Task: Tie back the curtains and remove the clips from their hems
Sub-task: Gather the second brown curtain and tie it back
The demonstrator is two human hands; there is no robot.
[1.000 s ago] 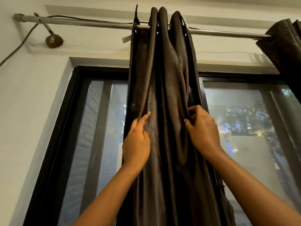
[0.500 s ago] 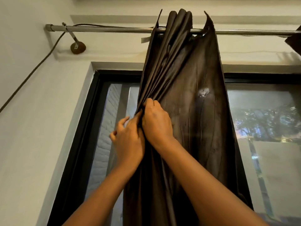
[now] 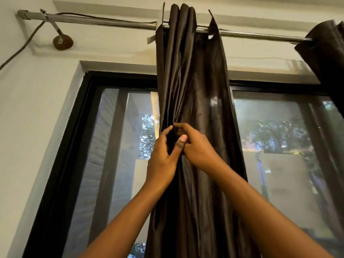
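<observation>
A dark brown satin curtain (image 3: 197, 75) hangs in folds from a metal rod (image 3: 104, 20) in front of the window. My left hand (image 3: 162, 159) and my right hand (image 3: 197, 149) meet at the curtain's left folds, about mid-height. Both pinch a bunch of the gathered fabric between thumb and fingers, and the hands touch each other. No clip and no tie-back is visible; the hem is out of view below.
A second dark curtain (image 3: 327, 53) hangs bunched at the right end of the rod. A black-framed window (image 3: 81, 127) lies behind. A rod bracket (image 3: 62, 41) and a cable (image 3: 20, 50) sit on the white wall at upper left.
A second ago my hands held opposite sides of the bunched curtain. My right hand crossed to the left folds beside my left, and both now pinch the same gather.
</observation>
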